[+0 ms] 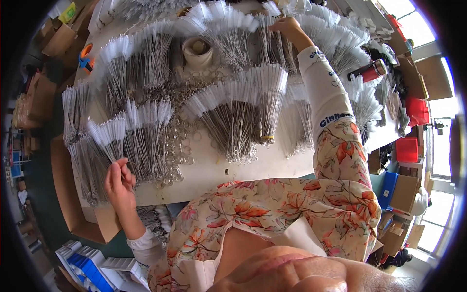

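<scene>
My right arm reaches across the table, and my right hand (289,30) is closed at the bristle end of some thin wire-handled cleaning brushes (267,24) in the far row. Part of what its fingers grip is hidden behind the hand. My left hand (120,186) hovers by the near left edge, its fingers loosely bent and slightly apart, with nothing visible in them. Just beyond it lie fanned bunches of brushes (109,134) with white bristles. A wider fan of brushes (224,112) lies mid-table, and a tied bundle (270,102) rests at its right end.
Loose metal rings (180,141) are scattered between the bunches on the white table (204,173). A pale roll (197,52) stands at the back. Orange-and-blue scissors (86,58) lie far left, a red thermos (369,71) right. An open cardboard box (63,185) adjoins the left edge.
</scene>
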The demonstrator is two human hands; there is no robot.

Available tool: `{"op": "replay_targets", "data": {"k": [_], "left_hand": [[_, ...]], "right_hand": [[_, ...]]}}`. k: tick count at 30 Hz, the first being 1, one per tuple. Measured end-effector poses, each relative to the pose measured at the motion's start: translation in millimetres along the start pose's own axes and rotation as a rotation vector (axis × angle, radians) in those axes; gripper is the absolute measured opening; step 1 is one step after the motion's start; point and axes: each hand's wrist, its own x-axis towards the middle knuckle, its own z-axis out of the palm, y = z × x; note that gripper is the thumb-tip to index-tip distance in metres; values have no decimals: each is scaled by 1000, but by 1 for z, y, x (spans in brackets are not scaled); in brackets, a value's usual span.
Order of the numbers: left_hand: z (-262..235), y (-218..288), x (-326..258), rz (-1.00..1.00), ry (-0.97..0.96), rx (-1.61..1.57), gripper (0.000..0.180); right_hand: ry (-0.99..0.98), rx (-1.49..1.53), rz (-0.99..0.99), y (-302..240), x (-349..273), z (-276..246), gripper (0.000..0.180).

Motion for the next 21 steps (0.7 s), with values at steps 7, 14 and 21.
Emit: {"op": "replay_targets", "data": {"k": [7, 14, 21], "left_hand": [[60, 15, -5, 115, -281, 179, 24], [152, 17, -6, 551, -520, 123, 24], [147, -19, -18, 1063, -249, 329, 13]], "right_hand": [[569, -86, -626, -67, -47, -46, 27], [-358, 1256, -643, -209, -244, 20, 20], [77, 1124, -410, -160, -314, 55, 29]]}}
